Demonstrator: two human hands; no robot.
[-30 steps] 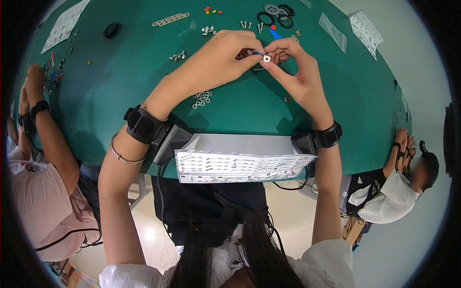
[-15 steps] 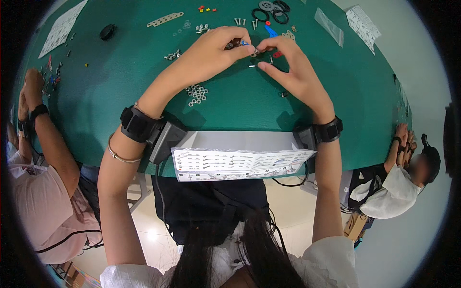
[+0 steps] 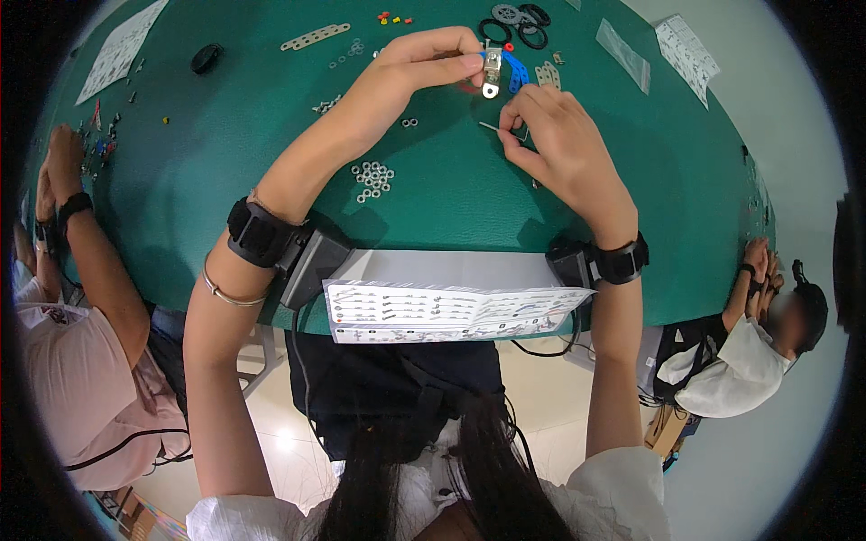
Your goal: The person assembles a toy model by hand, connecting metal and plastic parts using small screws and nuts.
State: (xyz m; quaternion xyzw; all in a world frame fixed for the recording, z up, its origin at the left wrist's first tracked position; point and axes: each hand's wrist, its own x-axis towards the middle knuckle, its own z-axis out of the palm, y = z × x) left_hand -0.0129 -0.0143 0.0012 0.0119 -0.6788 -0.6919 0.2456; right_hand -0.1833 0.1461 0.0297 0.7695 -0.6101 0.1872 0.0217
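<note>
My left hand (image 3: 410, 68) is closed at the far middle of the table, thumb and fingers pinching a small metal bracket (image 3: 492, 74). The bracket's rounded end, with a hole in it, points toward me. Blue perforated pieces (image 3: 515, 72) show just right of it; whether they are joined to it I cannot tell. To the right and nearer, my right hand (image 3: 561, 135) is closed on a thin bent metal rod that looks like a hex key (image 3: 490, 126). The rod is apart from the bracket, and its middle is hidden by my fingers.
Hex nuts (image 3: 372, 178) lie in a cluster near my left wrist. Black rings (image 3: 532, 36), a perforated strip (image 3: 315, 37) and small red and yellow pieces (image 3: 394, 18) lie farther off. A printed sheet (image 3: 460, 311) hangs at the near edge. Other people sit on both sides.
My hands have moved apart. The left has raised the bracket and brought it into clear view; the right has moved slightly right and nearer, and the bent rod now shows in its fingers.
</note>
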